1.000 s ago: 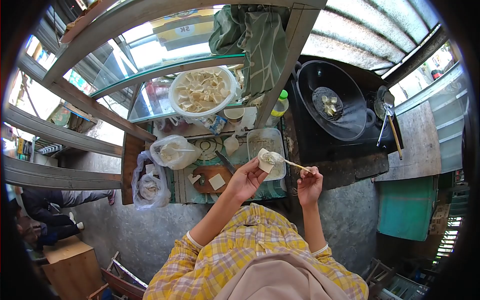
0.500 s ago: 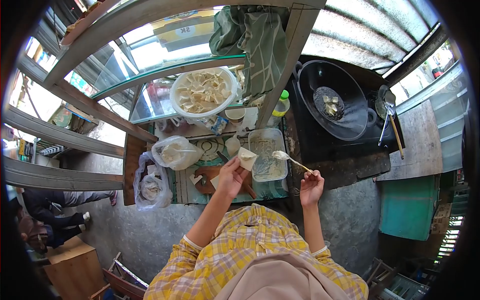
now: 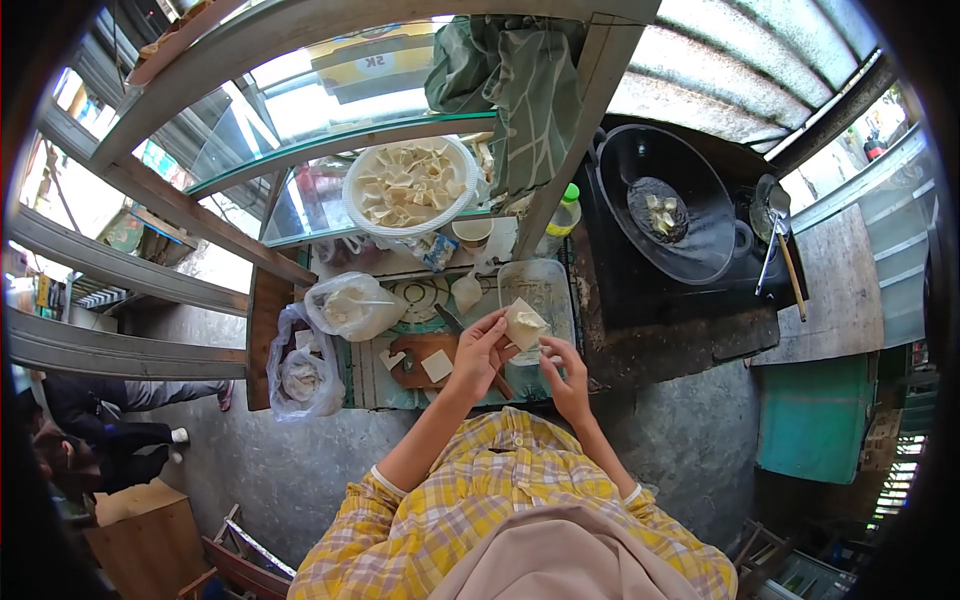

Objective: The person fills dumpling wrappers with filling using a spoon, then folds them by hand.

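My left hand (image 3: 482, 352) holds a square white dough wrapper (image 3: 523, 323) with a dab of filling on it, above the counter. My right hand (image 3: 563, 372) is up against the wrapper's lower right edge, fingers touching it. Just behind the wrapper sits a clear rectangular tub of filling (image 3: 556, 290). The spoon that was in my right hand is out of sight. A wooden cutting board (image 3: 417, 350) with another square wrapper (image 3: 436, 366) lies below my left hand.
A white bowl of folded dumplings (image 3: 410, 186) stands on the glass shelf. A black wok (image 3: 665, 212) with frying pieces is at right, a skimmer (image 3: 778, 240) beside it. Two plastic bags (image 3: 315, 340) lie at left. A person sits at far left (image 3: 90, 420).
My right hand has put down the spoon and moved left to the wrapper. My left hand has shifted the wrapper slightly right, over the tub.
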Tool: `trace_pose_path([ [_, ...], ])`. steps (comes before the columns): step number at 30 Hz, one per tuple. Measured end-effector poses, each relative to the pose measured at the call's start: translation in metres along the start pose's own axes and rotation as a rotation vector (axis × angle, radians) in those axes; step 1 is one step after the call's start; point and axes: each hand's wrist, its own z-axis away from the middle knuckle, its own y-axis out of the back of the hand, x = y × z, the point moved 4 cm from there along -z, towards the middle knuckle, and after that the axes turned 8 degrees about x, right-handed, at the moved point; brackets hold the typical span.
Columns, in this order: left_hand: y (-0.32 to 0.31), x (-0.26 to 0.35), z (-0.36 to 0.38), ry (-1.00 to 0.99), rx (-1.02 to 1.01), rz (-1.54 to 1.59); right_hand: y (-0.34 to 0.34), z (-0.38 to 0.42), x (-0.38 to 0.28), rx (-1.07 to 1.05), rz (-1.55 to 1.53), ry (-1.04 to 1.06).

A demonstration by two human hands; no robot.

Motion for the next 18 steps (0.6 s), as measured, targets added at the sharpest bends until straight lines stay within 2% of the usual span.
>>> trace_pose_path([
  [3, 0.003, -0.017, -0.006, -0.031, 0.051, -0.05, -0.014, -0.007, 0.012, 0.056, -0.077, 0.041],
  [7, 0.007, -0.024, -0.009, -0.12, 0.127, -0.134, -0.015, -0.01, 0.025, 0.101, -0.142, -0.014],
  [10, 0.006, -0.025, -0.008, -0.102, 0.154, -0.21, -0.012, -0.009, 0.021, 0.1, -0.18, -0.031],
  [15, 0.009, -0.031, -0.007, -0.099, 0.118, -0.241, -0.008, -0.011, 0.018, 0.154, -0.209, 0.047],
  [18, 0.006, -0.031, -0.004, -0.083, 0.089, -0.285, -0.007, -0.011, 0.005, 0.159, -0.256, -0.014],
])
